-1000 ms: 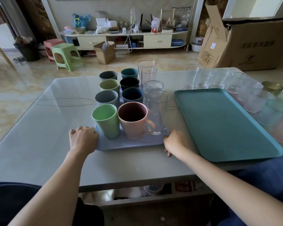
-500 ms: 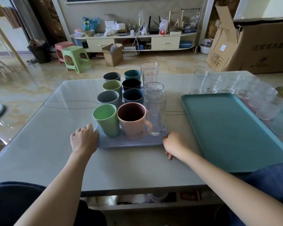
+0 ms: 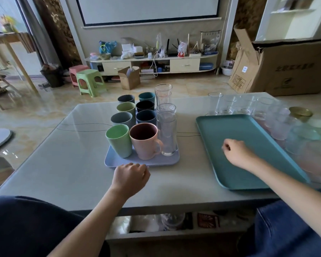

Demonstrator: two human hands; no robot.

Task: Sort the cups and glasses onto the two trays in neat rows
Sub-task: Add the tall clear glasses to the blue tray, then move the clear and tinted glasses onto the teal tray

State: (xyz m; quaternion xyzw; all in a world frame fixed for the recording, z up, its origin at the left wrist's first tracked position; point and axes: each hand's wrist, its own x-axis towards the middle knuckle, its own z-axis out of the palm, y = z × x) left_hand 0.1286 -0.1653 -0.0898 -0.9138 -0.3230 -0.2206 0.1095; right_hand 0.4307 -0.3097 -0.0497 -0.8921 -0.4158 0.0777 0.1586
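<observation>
A small lavender tray (image 3: pixel 119 161) on the grey table carries coloured cups in two rows and a row of tall clear glasses (image 3: pixel 167 133). A green cup (image 3: pixel 118 140) and a pink mug (image 3: pixel 145 142) stand at its near end. My left hand (image 3: pixel 131 176) is curled in a loose fist at the tray's near edge, holding nothing. To the right lies a bare teal tray (image 3: pixel 220 164). My right hand (image 3: pixel 236 153) hovers over it, fingers curled, with nothing in it. Several loose clear and tinted glasses (image 3: pixel 230 105) stand behind and right of the teal tray.
A gold lid (image 3: pixel 300 112) lies at the table's far right. A large cardboard box (image 3: pixel 285 69) stands on the floor beyond the table. Plastic stools (image 3: pixel 89 81) and a cluttered low cabinet (image 3: pixel 152 65) are farther back. My knees sit under the near table edge.
Both hands have let go of the lavender tray's corners. My right hand moved right, over the teal tray. My left hand shifted to the middle of the tray's near edge. The camera tilted up.
</observation>
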